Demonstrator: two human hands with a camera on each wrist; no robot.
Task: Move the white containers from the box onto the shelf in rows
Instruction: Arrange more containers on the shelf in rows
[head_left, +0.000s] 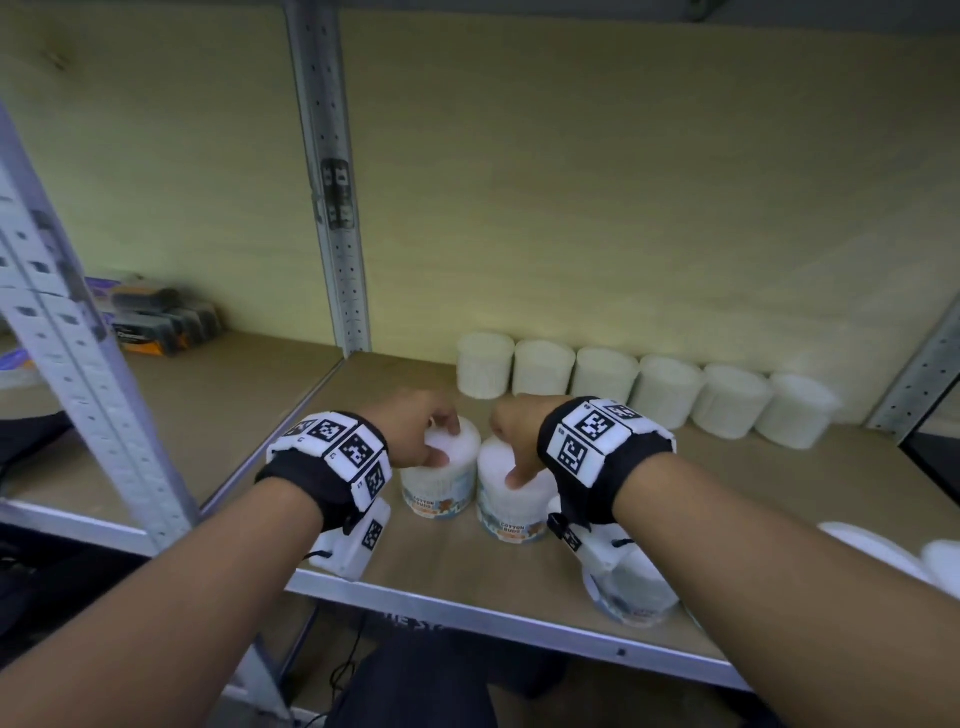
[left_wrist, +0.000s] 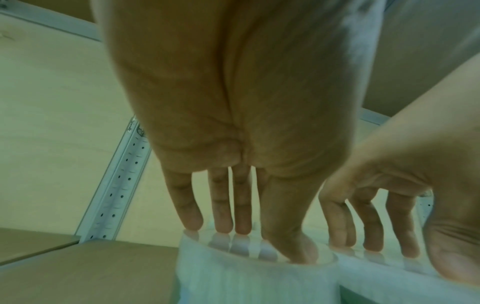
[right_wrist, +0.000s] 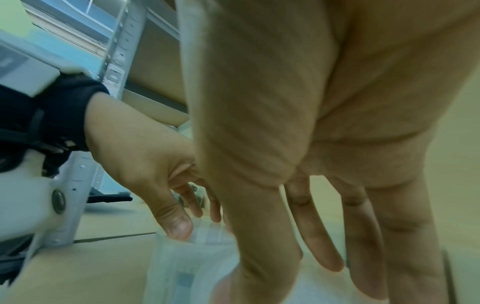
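Now, with each hand gripping a tub's lid by its fingertips, left hand (head_left: 415, 434) on the left tub (head_left: 441, 475), right hand (head_left: 511, 434) on the right tub (head_left: 511, 491), slide both toward twelve o'clock, squarely before the back row (head_left: 644, 387) on the shelf (head_left: 779, 483).

A row of six containers (head_left: 644, 387) is lined up along the back wall at centre right of the head view, on the shelf (head_left: 779, 478). In front, at frame centre, two cotton bud containers (head_left: 447, 478) are set side by side. Boxes (head_left: 150, 322) are stacked at middle left, beyond the upright post (head_left: 332, 182).
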